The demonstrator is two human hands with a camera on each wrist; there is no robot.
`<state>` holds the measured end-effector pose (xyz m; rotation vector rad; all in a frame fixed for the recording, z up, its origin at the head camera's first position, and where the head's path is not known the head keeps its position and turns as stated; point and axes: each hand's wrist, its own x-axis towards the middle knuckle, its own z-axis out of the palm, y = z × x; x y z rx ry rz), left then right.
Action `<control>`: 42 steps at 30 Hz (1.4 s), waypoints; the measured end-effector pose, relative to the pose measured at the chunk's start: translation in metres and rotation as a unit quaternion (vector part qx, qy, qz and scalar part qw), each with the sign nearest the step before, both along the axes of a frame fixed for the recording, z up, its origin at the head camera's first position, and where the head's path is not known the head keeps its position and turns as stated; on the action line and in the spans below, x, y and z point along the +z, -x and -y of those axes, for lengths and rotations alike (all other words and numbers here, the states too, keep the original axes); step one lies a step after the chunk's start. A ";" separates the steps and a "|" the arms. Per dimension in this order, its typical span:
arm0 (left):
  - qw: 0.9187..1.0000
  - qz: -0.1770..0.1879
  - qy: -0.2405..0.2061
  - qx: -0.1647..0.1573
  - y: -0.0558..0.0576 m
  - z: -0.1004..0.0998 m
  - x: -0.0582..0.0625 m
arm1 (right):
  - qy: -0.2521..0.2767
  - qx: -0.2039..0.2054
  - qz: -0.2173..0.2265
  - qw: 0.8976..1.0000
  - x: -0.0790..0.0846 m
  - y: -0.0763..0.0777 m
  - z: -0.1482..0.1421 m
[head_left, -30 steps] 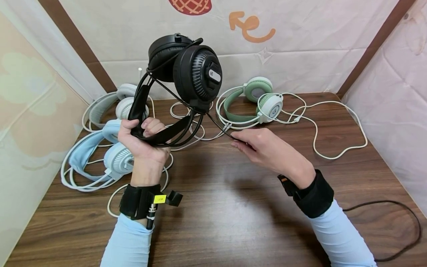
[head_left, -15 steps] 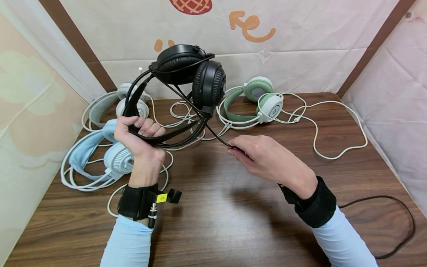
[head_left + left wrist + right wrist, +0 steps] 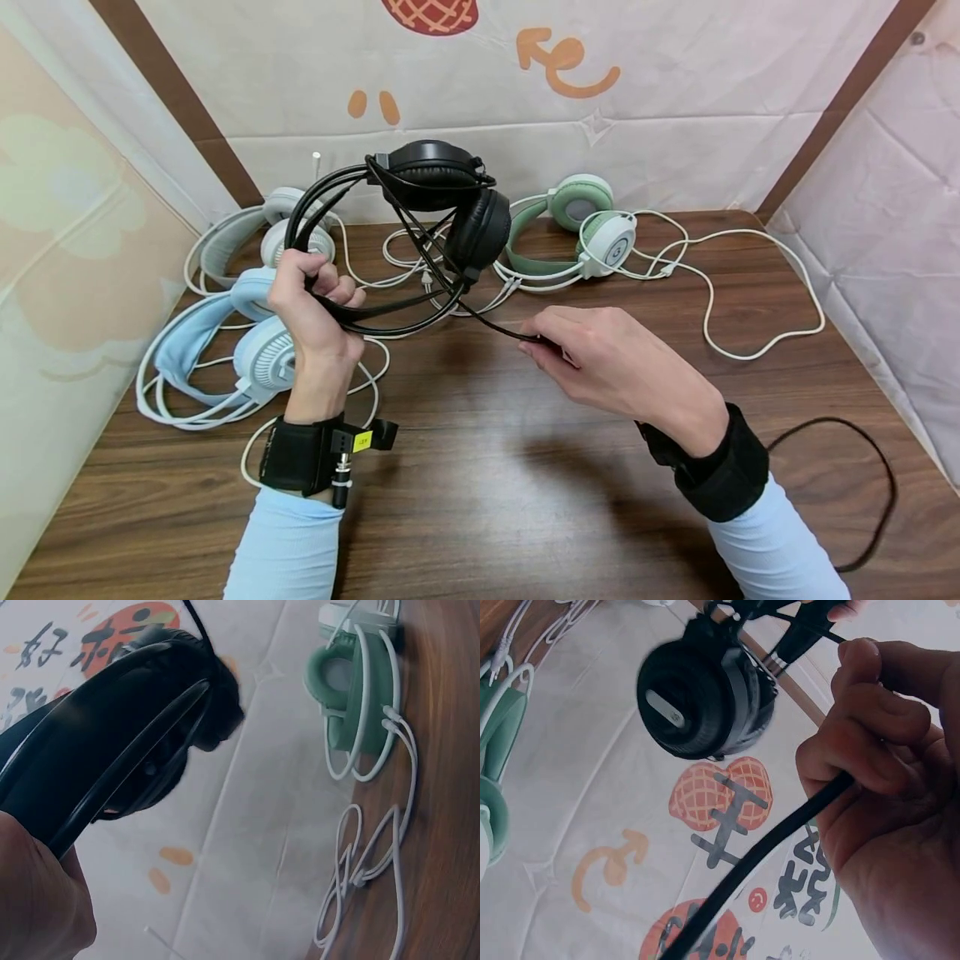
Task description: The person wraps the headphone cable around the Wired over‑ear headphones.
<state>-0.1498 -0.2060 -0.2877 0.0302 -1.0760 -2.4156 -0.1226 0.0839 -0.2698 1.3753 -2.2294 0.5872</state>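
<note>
Black over-ear headphones are held up above the table by my left hand, whose fingers curl round the headband. The two ear cups point away to the upper right, close together. A thin black cable runs from the lower ear cup to my right hand, which pinches it between thumb and fingers. In the right wrist view a thicker stretch of the black cable leaves the curled fingers. One black ear cup with a silver label also shows there.
Green-and-white headphones lie at the back middle, their white cable looping right. Light blue headphones and grey-white headphones lie on the left. Fabric walls border the wooden table.
The black headphones have tilted and come lower, their ear cups turning so the outer label no longer shows in the head view. My right hand has dropped slightly, still pinching the cable.
</note>
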 end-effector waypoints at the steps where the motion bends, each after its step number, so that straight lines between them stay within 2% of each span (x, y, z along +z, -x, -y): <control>1: 1.000 -0.004 0.015 0.001 0.000 0.000 0.000 | 0.003 0.001 -0.005 1.000 0.001 0.000 -0.001; 10: 0.995 -0.015 0.094 -0.013 -0.002 -0.008 0.000 | 0.013 0.015 -0.026 0.999 0.008 -0.003 -0.005; 13: 0.991 -0.019 0.127 -0.034 -0.004 -0.012 0.002 | 0.014 0.015 -0.036 0.999 0.010 -0.003 -0.007; 16: 0.983 -0.008 0.172 -0.057 -0.007 -0.014 0.004 | 0.018 0.020 -0.047 0.999 0.011 -0.002 -0.008; 23: 0.950 0.027 0.288 -0.121 -0.015 -0.016 0.011 | 0.029 0.016 -0.076 0.997 0.011 -0.002 -0.009; 28: 0.928 0.028 0.329 -0.174 -0.019 -0.015 0.015 | 0.025 0.016 -0.072 0.997 0.011 -0.002 -0.008; 34: 0.904 0.005 0.370 -0.213 -0.021 -0.015 0.016 | 0.019 0.019 -0.068 0.997 0.012 -0.003 -0.008; 41: 0.855 0.000 0.460 -0.239 -0.023 -0.013 0.016 | 0.036 0.033 -0.064 0.997 0.014 -0.001 -0.010; 42: 0.851 -0.002 0.465 -0.243 -0.023 -0.013 0.016 | 0.038 0.035 -0.064 0.997 0.014 0.000 -0.011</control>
